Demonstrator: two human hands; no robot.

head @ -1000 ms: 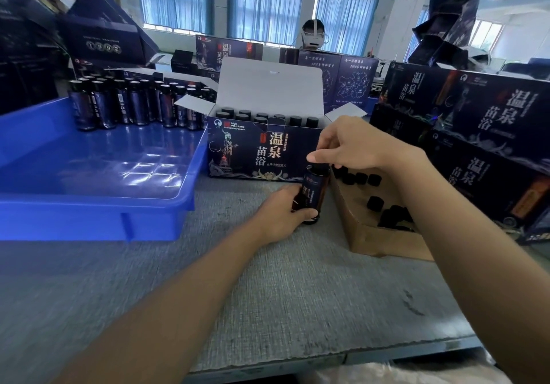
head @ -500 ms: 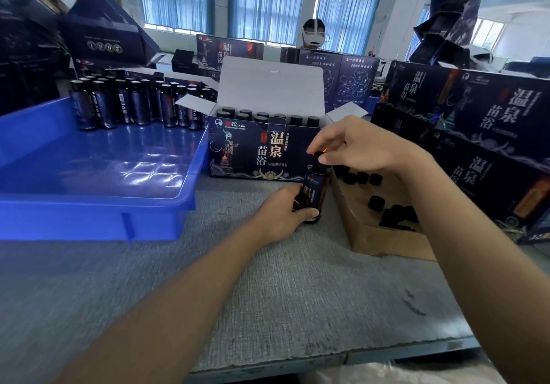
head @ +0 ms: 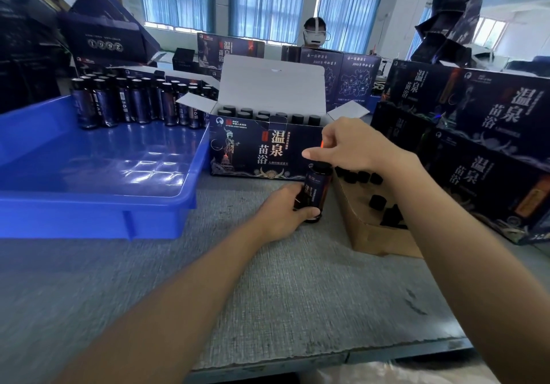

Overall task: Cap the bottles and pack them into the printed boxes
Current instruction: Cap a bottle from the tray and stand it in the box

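The left hand (head: pixel 284 212) gripped the bottle (head: pixel 318 188) upright on the bench (head: pixel 282 288) so the right hand (head: pixel 354 145), pinching its cap (head: pixel 322 165), could twist it.

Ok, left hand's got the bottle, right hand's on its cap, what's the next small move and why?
Probably twist the cap tight. Your left hand grips the bottle upright on the table, your right hand has its fingers on the cap, and the open printed box stands just behind.
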